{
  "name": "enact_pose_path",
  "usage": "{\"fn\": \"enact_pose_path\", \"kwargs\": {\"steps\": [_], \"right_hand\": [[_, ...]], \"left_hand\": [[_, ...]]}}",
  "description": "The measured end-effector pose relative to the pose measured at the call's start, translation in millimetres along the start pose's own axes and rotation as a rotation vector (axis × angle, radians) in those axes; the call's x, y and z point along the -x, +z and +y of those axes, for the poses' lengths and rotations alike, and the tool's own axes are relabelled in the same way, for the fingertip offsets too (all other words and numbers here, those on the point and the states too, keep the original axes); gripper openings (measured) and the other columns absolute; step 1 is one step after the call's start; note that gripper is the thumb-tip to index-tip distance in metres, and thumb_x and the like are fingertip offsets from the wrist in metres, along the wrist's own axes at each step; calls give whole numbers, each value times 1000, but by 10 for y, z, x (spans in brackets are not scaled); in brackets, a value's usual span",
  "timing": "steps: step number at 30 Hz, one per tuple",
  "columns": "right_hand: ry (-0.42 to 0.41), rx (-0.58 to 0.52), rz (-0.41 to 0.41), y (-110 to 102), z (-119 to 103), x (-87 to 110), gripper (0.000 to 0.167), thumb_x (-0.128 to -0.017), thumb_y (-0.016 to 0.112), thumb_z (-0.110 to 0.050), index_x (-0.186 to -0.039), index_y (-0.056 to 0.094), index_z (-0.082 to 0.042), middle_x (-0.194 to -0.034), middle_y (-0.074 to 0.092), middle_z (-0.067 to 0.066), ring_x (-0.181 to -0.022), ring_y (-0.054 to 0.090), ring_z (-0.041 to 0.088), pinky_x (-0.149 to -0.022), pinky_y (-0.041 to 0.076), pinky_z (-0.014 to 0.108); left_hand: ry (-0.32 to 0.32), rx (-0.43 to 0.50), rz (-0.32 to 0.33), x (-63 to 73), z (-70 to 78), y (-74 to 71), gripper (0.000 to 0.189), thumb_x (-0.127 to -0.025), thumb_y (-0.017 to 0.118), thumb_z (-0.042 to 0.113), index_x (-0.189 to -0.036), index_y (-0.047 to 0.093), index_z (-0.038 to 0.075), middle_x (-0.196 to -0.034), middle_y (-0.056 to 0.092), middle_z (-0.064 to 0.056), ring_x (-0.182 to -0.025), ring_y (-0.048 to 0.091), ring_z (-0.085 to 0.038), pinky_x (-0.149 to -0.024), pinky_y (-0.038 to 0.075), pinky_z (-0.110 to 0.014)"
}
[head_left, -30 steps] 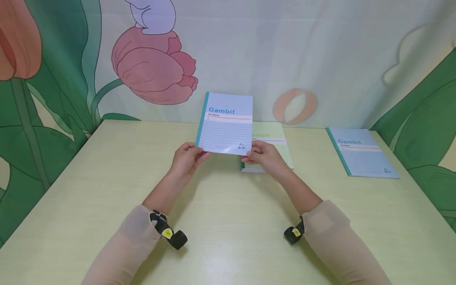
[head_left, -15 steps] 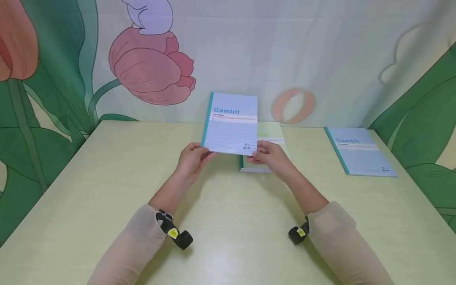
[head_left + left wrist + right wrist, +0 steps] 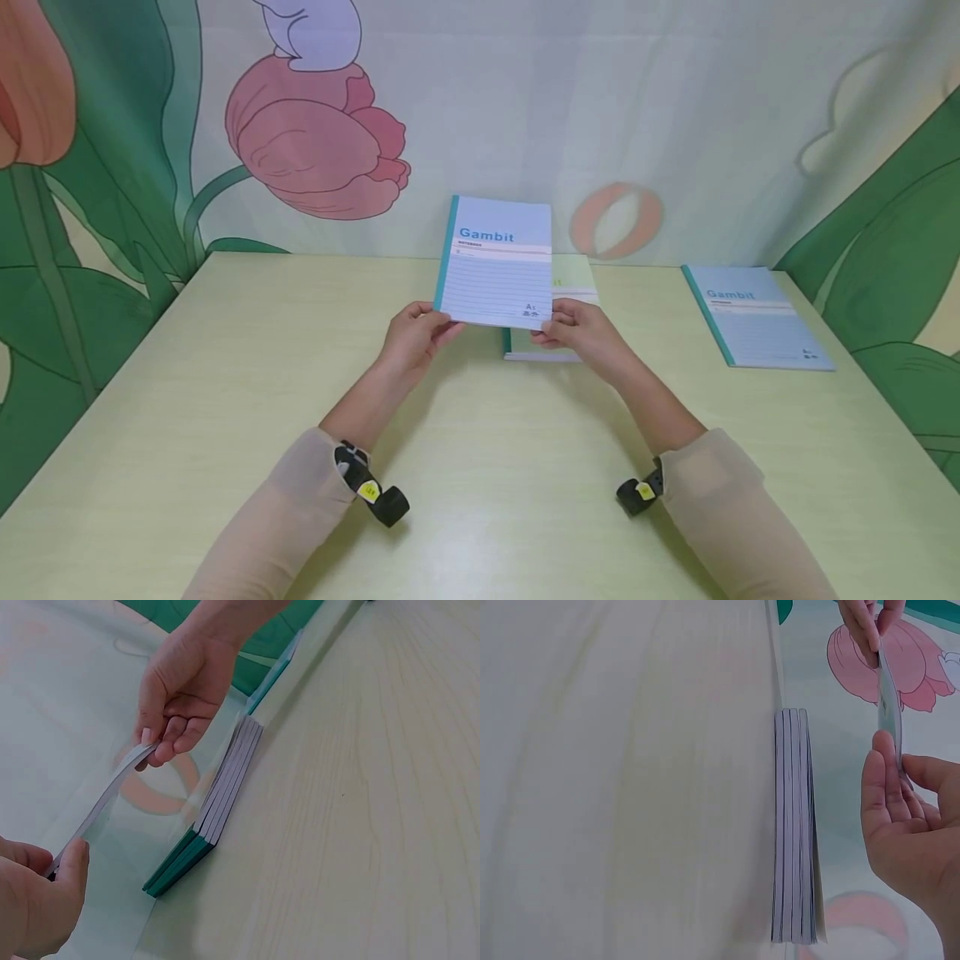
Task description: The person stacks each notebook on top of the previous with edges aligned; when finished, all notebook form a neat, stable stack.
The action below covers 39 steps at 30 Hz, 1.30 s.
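A blue-covered Gambit notebook point(image 3: 495, 267) is held up above the table, its teal spine on the left. My left hand point(image 3: 411, 343) pinches its lower left corner, thumb on the cover. At the lower right corner, my right hand point(image 3: 588, 335) pinches it the same way. Behind and below lies a stack of several notebooks with a green-covered one point(image 3: 576, 275) on top, partly hidden by the raised notebook and my right hand. The left wrist view shows the held notebook point(image 3: 101, 802) edge-on, apart from the stack point(image 3: 229, 784).
Another blue notebook point(image 3: 761, 317) lies flat on the right of the pale wooden table point(image 3: 480, 483). A curtain point(image 3: 487, 100) printed with flowers and leaves hangs along the table's back edge. Black wrist cameras point(image 3: 390, 505) sit at both sleeves.
Both hands have carried the blue notebook a little to the right, so it covers more of the green notebook. Their pinch on its corners is unchanged.
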State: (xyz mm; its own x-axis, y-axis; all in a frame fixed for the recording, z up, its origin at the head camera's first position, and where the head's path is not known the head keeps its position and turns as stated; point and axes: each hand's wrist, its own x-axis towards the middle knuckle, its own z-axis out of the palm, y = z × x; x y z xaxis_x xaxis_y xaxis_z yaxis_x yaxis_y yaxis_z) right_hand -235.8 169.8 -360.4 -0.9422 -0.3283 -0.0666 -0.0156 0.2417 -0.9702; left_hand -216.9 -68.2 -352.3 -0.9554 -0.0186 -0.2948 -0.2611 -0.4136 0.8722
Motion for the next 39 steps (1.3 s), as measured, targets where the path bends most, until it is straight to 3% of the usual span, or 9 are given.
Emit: {"fn": "enact_pose_path", "kwargs": {"steps": [14,39], "right_hand": [[27,31,5,-86,2,49,33,-94,49,-1,-125,47,8,-115,58,26,-96,60,36,-84,52,36],[58,58,22,-269,63,144,33,-94,48,0,-125,45,9,-114,58,25,-92,62,30,-80,54,31]], "left_hand": [[-14,-29,-32,-13,-37,48,19,-93,48,-2,-112,45,-4,-116,54,-18,-100,59,-25,-80,53,-24],[-35,-57,-77,-15,-122,190,13,-92,49,-5,-104,46,-5,-114,56,-20,-94,60,-23,-80,53,-24]]}}
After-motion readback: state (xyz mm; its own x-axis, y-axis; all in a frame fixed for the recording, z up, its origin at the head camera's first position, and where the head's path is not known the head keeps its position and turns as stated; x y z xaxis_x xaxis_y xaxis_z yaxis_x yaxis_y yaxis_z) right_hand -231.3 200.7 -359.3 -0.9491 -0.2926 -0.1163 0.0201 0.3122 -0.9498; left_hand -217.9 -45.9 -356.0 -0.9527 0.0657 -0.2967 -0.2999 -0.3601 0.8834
